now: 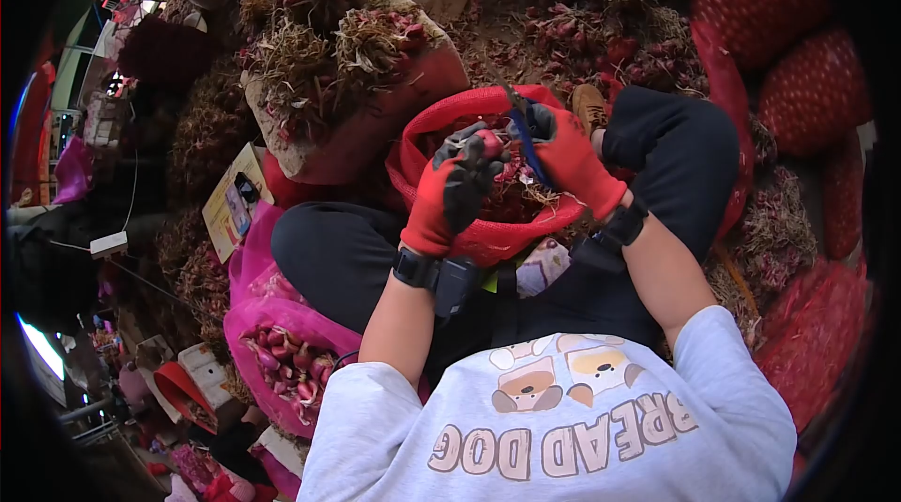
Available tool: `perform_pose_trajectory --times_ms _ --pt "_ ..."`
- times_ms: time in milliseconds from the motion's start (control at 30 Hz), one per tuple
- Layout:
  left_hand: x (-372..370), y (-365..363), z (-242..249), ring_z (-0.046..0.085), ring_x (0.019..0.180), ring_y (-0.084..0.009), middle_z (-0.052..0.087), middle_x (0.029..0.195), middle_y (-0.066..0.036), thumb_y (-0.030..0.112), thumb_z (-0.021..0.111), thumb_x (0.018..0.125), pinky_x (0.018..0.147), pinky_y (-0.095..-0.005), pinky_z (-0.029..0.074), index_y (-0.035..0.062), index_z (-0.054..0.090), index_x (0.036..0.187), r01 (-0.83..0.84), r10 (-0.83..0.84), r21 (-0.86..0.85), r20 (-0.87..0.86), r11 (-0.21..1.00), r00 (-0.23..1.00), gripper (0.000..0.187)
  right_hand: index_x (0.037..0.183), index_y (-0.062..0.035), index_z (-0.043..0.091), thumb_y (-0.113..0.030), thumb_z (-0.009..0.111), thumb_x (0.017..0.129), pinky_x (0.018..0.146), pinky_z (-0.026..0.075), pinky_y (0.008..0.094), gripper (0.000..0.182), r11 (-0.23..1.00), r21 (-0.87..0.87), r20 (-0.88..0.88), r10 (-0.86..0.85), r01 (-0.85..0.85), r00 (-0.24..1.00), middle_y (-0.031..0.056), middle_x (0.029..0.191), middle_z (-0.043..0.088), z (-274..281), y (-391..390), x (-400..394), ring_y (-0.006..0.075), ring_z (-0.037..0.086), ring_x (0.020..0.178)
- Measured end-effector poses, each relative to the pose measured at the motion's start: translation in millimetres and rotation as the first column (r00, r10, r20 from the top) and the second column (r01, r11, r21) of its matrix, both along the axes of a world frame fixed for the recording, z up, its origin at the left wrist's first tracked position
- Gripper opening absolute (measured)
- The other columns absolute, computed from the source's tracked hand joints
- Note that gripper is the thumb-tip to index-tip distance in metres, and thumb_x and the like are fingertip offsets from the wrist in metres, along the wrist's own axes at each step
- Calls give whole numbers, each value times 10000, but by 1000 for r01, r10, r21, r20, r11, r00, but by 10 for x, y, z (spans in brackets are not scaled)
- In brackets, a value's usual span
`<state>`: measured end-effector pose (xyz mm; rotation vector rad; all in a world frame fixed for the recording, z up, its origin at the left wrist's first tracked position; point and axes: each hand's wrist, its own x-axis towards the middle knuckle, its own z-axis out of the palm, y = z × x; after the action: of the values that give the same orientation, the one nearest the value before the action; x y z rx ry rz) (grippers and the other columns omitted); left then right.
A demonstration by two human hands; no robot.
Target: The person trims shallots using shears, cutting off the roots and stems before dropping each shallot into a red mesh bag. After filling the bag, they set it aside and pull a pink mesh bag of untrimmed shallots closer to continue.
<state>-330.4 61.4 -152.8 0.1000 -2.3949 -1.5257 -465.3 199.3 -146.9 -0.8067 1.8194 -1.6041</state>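
Observation:
My left hand, in a red and black work glove, is closed around a shallot whose pink skin shows between the fingers. My right hand, gloved alike, grips scissors by their blue handle, the dark blades pointing up and away. Both hands are over a red mesh bag, its rim rolled open between my legs. Inside the bag lie shallots and dry trimmings, partly hidden by my hands.
A pale sack ahead on the left carries bunches of dried shallots. Beside my left leg is a pink mesh bag of loose shallots. Full red mesh sacks stand at the right. More bunches cover the ground ahead.

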Motion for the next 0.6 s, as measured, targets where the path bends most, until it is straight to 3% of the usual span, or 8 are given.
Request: perform_pose_trajectory --times_ms 33,67,133,200,267,300,433,600 --pt "5 -45 -56 621 917 -222 625 1053 -93 36 540 877 836 -289 459 -36 500 1128 10 -16 -148 -41 989 999 264 1057 -14 618 -80 655 813 722 483 257 255 1000 18 5 -9 9 1000 29 881 667 -42 4 -14 68 603 798" --pt "10 -33 -114 615 938 -209 599 1076 -91 62 509 910 836 -283 473 -20 472 1172 -12 15 293 -6 956 1000 277 1059 -12 619 -78 652 814 721 482 256 257 999 36 10 -17 16 1000 31 881 670 -76 6 -29 69 606 800" --pt "14 26 -133 603 980 -181 546 1123 -86 115 448 977 837 -272 503 12 416 1260 -87 23 924 85 373 996 303 1057 -9 622 -83 656 813 717 481 253 257 998 49 55 -34 32 998 31 882 675 -86 -5 -24 72 612 800" --pt "2 20 -22 602 990 -194 551 1128 -87 148 457 978 856 -274 499 26 423 1259 -98 58 576 88 811 994 309 1046 -7 625 -96 667 811 710 479 251 255 998 42 132 -57 52 990 27 882 680 -66 -6 -22 75 617 794" --pt "-7 -13 -61 603 991 -200 557 1119 -82 171 458 980 871 -275 496 38 432 1256 -96 87 493 41 864 995 308 1020 -9 628 -161 693 804 694 480 261 272 995 -67 193 -62 76 979 47 868 683 -77 -17 -7 89 626 772" --pt "4 -57 -227 603 987 -200 560 1108 -76 178 454 982 875 -274 496 44 436 1254 -84 108 645 3 760 994 304 1006 -10 630 -194 705 800 686 481 266 287 989 -121 224 -61 89 973 56 861 684 -79 -26 5 96 630 760" --pt "2 -92 -260 605 980 -197 563 1094 -59 199 460 981 869 -273 499 63 472 1234 -104 206 961 50 257 977 287 941 -44 639 -300 717 783 657 483 318 311 967 254 -296 63 15 953 89 796 661 68 26 77 189 649 716" --pt "59 -146 -181 595 957 -160 568 1086 -40 178 515 957 817 -269 522 65 503 1205 -158 407 946 31 284 913 273 849 -76 636 -349 685 792 597 459 375 282 920 384 -583 173 82 794 120 719 622 -61 80 132 317 612 682"
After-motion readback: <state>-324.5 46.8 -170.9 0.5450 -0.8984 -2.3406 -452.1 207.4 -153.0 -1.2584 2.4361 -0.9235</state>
